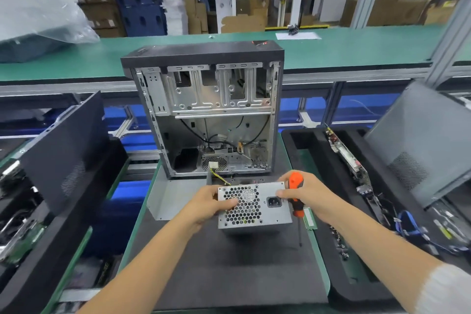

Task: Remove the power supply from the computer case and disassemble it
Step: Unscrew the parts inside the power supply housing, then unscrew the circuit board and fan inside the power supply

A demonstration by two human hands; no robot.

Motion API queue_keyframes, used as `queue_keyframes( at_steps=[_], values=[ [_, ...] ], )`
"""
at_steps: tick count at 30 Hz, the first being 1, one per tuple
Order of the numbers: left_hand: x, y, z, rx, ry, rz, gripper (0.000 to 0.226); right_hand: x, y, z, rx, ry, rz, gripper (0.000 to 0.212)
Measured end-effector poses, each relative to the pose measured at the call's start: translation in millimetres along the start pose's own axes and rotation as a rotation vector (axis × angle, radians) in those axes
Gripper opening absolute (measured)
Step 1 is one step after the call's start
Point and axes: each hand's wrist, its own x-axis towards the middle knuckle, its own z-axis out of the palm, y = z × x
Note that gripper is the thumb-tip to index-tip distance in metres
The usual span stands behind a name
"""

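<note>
Left hand [207, 202] gripping power supply [253, 205] at 6 o'clock of open computer case [204, 109], right hand [309, 195] clutching orange screwdriver [295, 195] while steadying the unit

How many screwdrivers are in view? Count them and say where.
1: the screwdriver is gripped in the right hand beside the power supply. Others may lie hidden in the side trays.
</note>
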Motion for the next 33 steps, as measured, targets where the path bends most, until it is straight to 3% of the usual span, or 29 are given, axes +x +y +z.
queue_keyframes(
  at_steps=[3, 9, 14, 17, 21, 25, 27, 30, 33],
  values=[
    [-9.5, 2.6, 0.5, 0.003, 0.034, 0.092, 0.029, -5.5, -11.2, -4.8, -0.123, -0.019, -0.122, 0.021],
    [-17.0, -7.2, 9.1, 0.224, 0.163, 0.274, 0.057, -18.3, -11.0, -14.0, -0.49, 0.02, -0.397, 0.028],
    [-21.7, -54.1, 19.6, 0.297, 0.2, 0.246, 0.061, -27.9, 41.0, 11.4, -0.802, -0.013, -0.446, 0.03],
    [-25.0, -77.4, 29.9, 0.452, 0.098, 0.268, 0.053, -38.8, 79.1, 16.0, -0.942, -0.045, -0.479, 0.029],
    [-24.2, -77.2, 29.9, 0.546, 0.018, 0.297, 0.039, -39.9, 89.4, 11.3, -0.844, -0.096, -0.413, 0.034],
    [-15.1, -48.2, 38.0, 0.529, 0.002, 0.385, 0.014, -30.9, 78.5, -2.4, -0.546, -0.18, -0.293, 0.024],
    [-8.6, -37.4, 43.2, 0.601, -0.09, 0.359, 0.005, -24.0, 74.3, -8.0, -0.52, -0.123, -0.275, 0.016],
    [-0.1, -31.1, 46.3, 0.731, -0.206, 0.263, 0.016, -6.8, 71.1, -13.5, -0.761, -0.035, -0.265, 0.002],
    [5.2, -28.9, 44.8, 0.698, -0.218, 0.22, 0.016, 7.1, 76.8, -6.3, -1.034, -0.153, -0.176, 0.011]
  ],
)
